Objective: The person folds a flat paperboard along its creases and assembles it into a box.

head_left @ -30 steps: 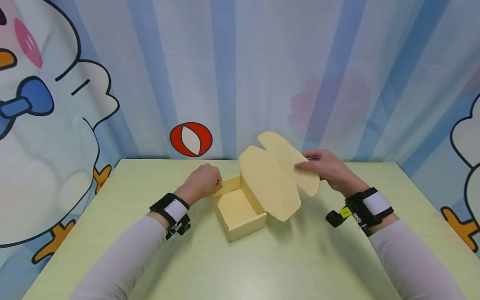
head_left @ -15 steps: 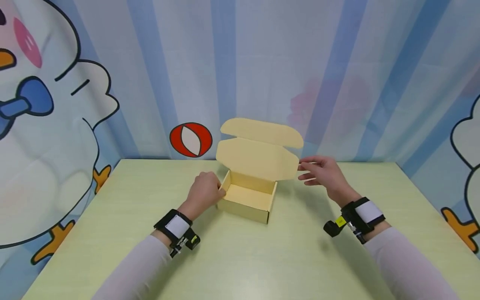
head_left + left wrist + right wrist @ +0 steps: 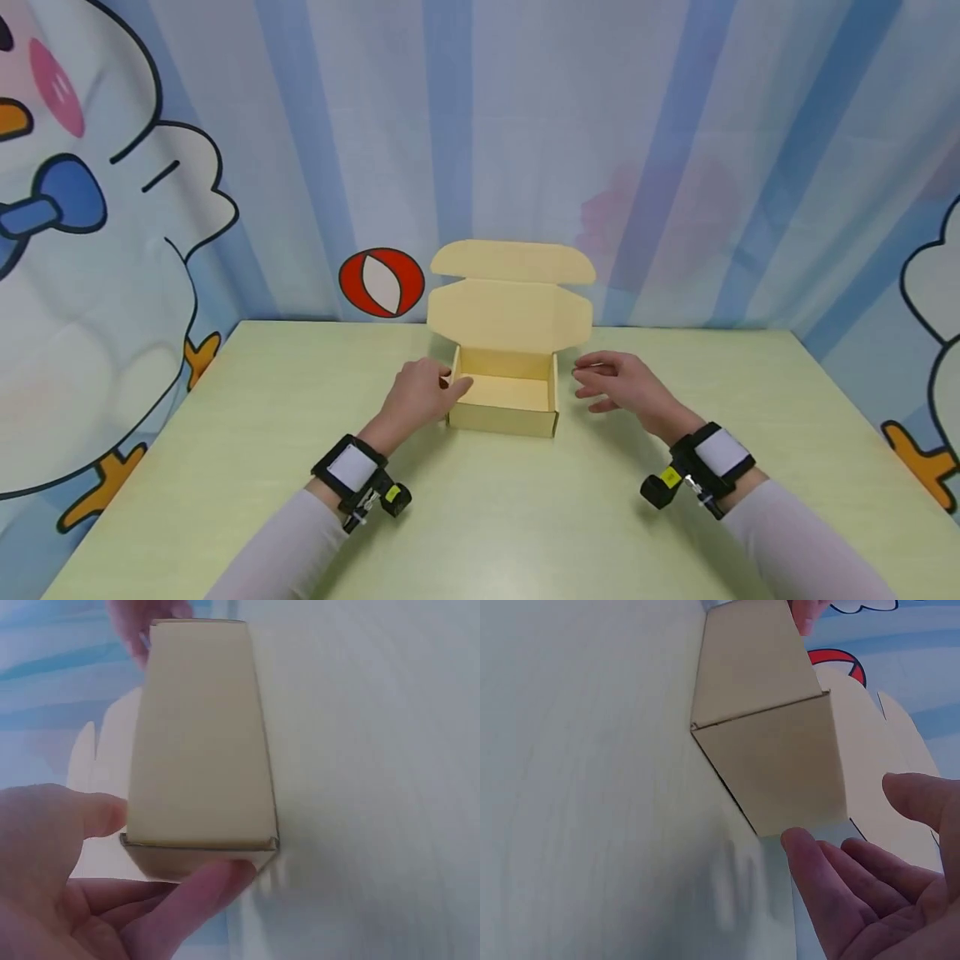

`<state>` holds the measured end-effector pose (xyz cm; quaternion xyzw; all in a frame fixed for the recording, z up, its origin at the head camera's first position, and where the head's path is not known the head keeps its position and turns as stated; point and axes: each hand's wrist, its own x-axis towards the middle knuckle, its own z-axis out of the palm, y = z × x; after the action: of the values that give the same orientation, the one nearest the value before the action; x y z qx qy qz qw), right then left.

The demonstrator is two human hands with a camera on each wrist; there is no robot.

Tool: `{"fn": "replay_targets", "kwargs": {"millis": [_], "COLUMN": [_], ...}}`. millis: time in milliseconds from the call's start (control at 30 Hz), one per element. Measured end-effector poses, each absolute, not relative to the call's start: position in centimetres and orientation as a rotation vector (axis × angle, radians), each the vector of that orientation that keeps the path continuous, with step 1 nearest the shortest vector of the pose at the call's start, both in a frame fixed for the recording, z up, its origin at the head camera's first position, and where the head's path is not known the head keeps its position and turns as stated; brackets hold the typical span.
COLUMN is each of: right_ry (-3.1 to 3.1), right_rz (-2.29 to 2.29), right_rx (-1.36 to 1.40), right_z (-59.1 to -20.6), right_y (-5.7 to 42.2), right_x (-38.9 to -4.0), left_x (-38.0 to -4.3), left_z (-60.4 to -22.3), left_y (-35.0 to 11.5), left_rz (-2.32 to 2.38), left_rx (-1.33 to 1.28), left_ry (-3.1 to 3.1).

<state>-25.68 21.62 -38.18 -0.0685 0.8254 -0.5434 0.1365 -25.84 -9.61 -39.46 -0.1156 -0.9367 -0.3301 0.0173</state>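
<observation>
Box (image 3: 501, 421) in left grip (image 3: 415, 395); yellow camera labels (image 3: 670, 477) unreadably small.

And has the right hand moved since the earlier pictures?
Yes: the right hand has moved to the left and away from the far edge of the table.

No lettering can be read, the yellow labels (image 3: 671, 477) on the wrist cameras (image 3: 657, 493) being too small.

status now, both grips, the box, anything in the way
Left grip pinching box at left wall. Right grip holding nothing, just off right end. Box open side up, lid raised at back. Nothing seen between right grip and box.
</observation>
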Motion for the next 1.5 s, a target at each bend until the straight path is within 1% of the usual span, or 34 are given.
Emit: {"fn": "replay_targets", "kwargs": {"millis": [200,300,433,667,800,1033,1167,1333,1500], "right_ry": [2.343,2.359,2.396,2.439,2.434,2.418,2.425,2.452,2.472], "right_rz": [-1.549,-1.545,-1.539,-1.533,-1.543,-1.549,-1.611,-1.675,-1.716], "right_rx": [-0.277,-0.299,-0.307,-0.249,-0.228,-0.223,-0.153,-0.065,-0.054], "right_z": [-38.8,-39.0,-39.1,-39.0,-39.0,-38.9,-38.3,-36.9,-36.4], "right_y": [20.9,20.7,20.9,21.2,21.5,22.2,23.4,24.8,25.3], "right_x": [-24.9,-24.6,-24.3,-24.5,-24.7,-25.0,-26.0,-28.1,-30.4], "left_x": [-25.9,-25.9,-25.7,-25.9,-25.8,-25.8,-26.8,-29.7,-32.2], "left_z": [-39.0,-39.3,-39.7,-40.1,-40.3,-39.9,-39.1,-37.9,-36.6], "left_y": [-9.3,-9.1,-8.7,-7.7,-7.3,-7.5,-8.6,-9.7,-9.4], "left_rz": [-1.340,-1.410,-1.387,-1.451,-1.483,-1.455,-1.427,-1.437,-1.562], "left_rx": [-0.290,-0.304,-0.328,-0.252,-0.251,-0.261,-0.214,-0.110,-0.084], "left_ry": [-2.965,-2.957,-2.938,-2.903,-2.866,-2.859,-2.817,-2.728,-2.604]}}
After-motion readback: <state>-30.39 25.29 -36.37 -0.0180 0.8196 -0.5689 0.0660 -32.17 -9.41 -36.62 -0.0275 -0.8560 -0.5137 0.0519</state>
